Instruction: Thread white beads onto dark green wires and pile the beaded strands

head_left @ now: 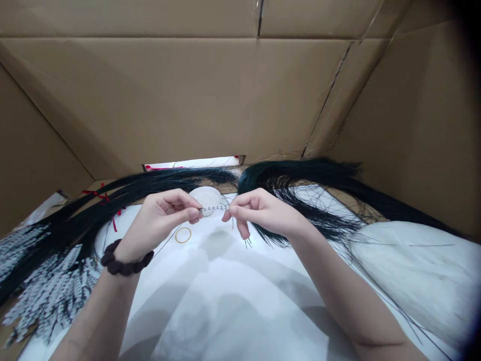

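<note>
A short thin black-and-white strand [214, 208] stretches level between my two hands; whether its white parts are beads cannot be told. My left hand [175, 208], with a dark scrunchie [127, 258] round the wrist, pinches the strand's left end between thumb and fingers. At its other end, the thumb and index finger of my right hand [253, 210] close on it, the other fingers curled below. Loose black ends hang by the right fingers. A small white dish [206, 194] sits just behind the strand. Under my left fingers lies a yellow rubber band [183, 235].
Long black cord bundles lie at left [128, 185] and right [319, 173]. Red ties [100, 194] bind the left one, which ends in many white-patterned strands [48, 296]. A white plastic-wrapped bundle [417, 276] rests at right. Cardboard walls [169, 95] enclose the white work surface [225, 311].
</note>
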Demonstrator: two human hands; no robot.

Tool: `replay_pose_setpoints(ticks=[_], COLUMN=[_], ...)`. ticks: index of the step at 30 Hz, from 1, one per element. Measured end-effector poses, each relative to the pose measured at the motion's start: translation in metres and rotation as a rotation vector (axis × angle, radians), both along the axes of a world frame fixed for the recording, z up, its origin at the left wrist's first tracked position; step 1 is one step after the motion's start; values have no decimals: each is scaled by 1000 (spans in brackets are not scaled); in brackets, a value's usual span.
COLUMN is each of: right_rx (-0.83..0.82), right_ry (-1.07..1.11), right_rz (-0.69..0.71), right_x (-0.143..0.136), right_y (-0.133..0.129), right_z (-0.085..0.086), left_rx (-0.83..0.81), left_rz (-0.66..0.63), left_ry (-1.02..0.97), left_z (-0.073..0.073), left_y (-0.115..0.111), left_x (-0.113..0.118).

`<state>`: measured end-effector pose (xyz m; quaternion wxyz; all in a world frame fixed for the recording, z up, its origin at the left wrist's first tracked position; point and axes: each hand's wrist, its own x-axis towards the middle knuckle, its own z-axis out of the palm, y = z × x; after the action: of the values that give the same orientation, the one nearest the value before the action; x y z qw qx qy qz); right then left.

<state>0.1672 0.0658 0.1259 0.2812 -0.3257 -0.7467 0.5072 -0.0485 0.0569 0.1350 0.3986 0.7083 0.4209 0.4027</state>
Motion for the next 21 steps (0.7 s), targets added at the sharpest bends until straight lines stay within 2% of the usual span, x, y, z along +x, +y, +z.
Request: replay_pose_setpoints(ticks=[6, 17, 21], right_rx=[-3, 35, 71], right_ry=[14, -18, -59], right_rz=[-20, -27, -49], right_x=[1, -1, -2], right_y=[1, -2, -5], right_z=[0, -1, 2], left_rx=[13, -141, -157], left_rz=[-14, -27, -10], left_ry=[18, -173, -139], left_z=[0, -5, -3], left_y=[-1, 3, 0], left_x=[-1, -1, 0])
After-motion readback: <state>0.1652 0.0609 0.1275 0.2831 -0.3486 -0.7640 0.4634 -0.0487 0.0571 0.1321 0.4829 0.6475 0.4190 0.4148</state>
